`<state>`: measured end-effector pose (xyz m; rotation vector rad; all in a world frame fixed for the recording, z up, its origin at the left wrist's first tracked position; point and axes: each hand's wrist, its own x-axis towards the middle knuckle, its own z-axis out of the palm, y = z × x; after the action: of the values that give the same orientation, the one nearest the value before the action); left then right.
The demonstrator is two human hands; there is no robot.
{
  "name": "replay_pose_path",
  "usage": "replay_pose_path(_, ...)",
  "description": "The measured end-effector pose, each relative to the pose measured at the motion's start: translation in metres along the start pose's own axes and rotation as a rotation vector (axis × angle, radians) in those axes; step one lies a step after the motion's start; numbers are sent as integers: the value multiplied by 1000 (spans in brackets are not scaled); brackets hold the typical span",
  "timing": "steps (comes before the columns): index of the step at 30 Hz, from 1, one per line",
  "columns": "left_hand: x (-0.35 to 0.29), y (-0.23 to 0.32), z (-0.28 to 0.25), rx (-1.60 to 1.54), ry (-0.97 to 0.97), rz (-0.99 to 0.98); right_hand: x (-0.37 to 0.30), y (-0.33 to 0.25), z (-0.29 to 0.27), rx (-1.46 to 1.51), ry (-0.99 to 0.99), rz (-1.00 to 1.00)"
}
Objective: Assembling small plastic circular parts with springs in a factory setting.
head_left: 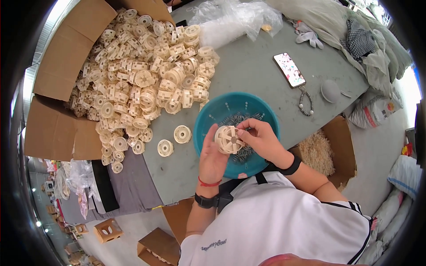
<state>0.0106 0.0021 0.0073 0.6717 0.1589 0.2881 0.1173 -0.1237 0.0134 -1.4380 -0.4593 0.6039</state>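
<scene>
My left hand (212,157) holds a cream plastic wheel-shaped part (229,140) over a teal plastic basin (203,119), its slotted, spoked side turned toward my right hand. The fingers of my right hand (262,138) are pinched together at the part's right edge; whatever sits between the fingertips is too small to make out. Inside the basin lie many small metal coil springs (243,155), partly hidden below my hands. Two loose cream parts, one (182,134) closer to the basin and another (165,148) further left, rest on the grey-green table.
A large heap of cream parts (144,80) spills from a cardboard box (73,48) at left. Clear plastic bags (235,20) lie at the back. On the right are a phone (289,70) with a bead strap, a grey rounded object (330,91), gloves (308,35) and an open box of cream bits (316,153).
</scene>
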Motion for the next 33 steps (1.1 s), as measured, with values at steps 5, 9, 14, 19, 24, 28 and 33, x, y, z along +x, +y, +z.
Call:
replay_pose_path(5,4,-2,-12,106,136,34,-3,1,0,32,-92,75)
replay_pose_path(9,3,-2,-15,530,261,183,-12,0,6,-147,3,-115)
replay_pose_path(14,3,3,-20,1246,259,426,-6,8,-11,-137,-2,-76)
replay_pose_path(19,-47,44,-71,494,438,187,-10,17,-90,-91,292,-151)
replay_pose_path(24,-181,84,-126,483,528,6,-68,34,-207,-455,523,34)
replay_pose_path(28,-211,79,-145,1096,718,-460,-122,101,-288,-523,607,272)
replay_pose_path(33,-114,71,-115,1523,613,-153,-108,175,-315,-796,1005,296)
